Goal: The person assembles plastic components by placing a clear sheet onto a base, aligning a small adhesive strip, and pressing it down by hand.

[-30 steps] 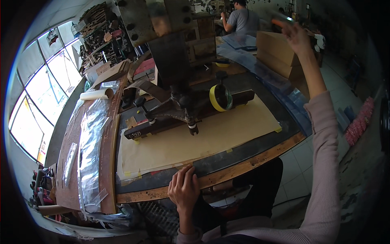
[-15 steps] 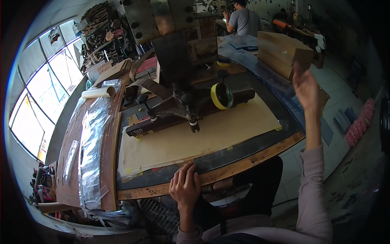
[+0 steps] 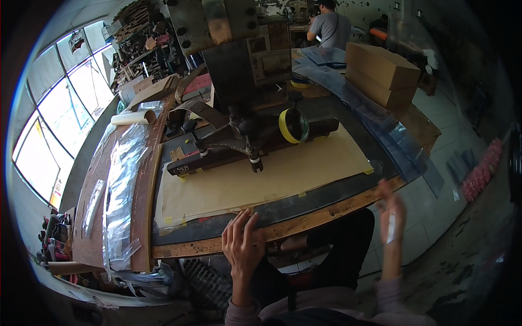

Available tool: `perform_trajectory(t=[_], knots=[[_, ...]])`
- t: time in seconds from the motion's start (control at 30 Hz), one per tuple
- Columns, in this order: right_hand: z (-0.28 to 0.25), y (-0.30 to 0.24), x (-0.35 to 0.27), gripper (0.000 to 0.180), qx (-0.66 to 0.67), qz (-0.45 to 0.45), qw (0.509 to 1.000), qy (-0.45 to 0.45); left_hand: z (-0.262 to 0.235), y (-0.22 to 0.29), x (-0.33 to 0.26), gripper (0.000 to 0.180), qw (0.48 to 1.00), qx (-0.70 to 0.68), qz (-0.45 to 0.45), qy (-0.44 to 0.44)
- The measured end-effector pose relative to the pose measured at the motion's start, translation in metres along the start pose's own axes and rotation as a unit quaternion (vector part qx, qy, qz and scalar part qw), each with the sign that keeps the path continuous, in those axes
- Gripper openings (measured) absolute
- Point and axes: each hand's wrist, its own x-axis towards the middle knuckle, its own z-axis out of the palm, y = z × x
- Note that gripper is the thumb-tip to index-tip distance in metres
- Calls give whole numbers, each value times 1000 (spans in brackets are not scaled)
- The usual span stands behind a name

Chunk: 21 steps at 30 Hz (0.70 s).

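My left hand (image 3: 242, 242) rests over the front wooden edge (image 3: 304, 227) of the press table, its fingers laid out and holding nothing. Off the table's right front corner is my right hand (image 3: 392, 214), blurred by motion, with its fingers drawn together. A glossy streak crosses it, and faint glare beside it looks like a large clear plastic sheet (image 3: 455, 194) held there; its outline is hard to make out. Between the hands and the machine lies a tan paper sheet (image 3: 261, 187), taped on the black mat (image 3: 277, 209). A dark cutting-press bar (image 3: 217, 157) stands across its far side.
The press head (image 3: 234, 70) rises over the table, with a yellow tape roll (image 3: 292, 126) hung on it. Clear film (image 3: 125, 201) covers a brown board at left. Cardboard boxes (image 3: 380, 76) and bluish plastic sheets (image 3: 375, 127) are at right. A person (image 3: 333, 27) stands behind.
My right hand has come down and toward me from beside the boxes. Glare from clear plastic now shows on the right. My left hand stays at the table edge.
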Motion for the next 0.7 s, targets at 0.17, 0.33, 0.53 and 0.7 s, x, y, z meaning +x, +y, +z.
perform_trajectory(t=[0.17,0.33,0.53,0.7], knots=[[62,34,-109,27,-244,15,925,-292,5,20,-21,61,973,-167,145,-70],[74,57,-159,26,-355,-85,723,-586,-8,46,-25,58,901,-262,232,-256],[54,46,-134,43,-216,90,697,-678,34,15,-102,14,813,-530,11,-241],[63,-11,-73,44,-62,159,748,-641,33,21,-107,27,746,-566,-345,-61]])
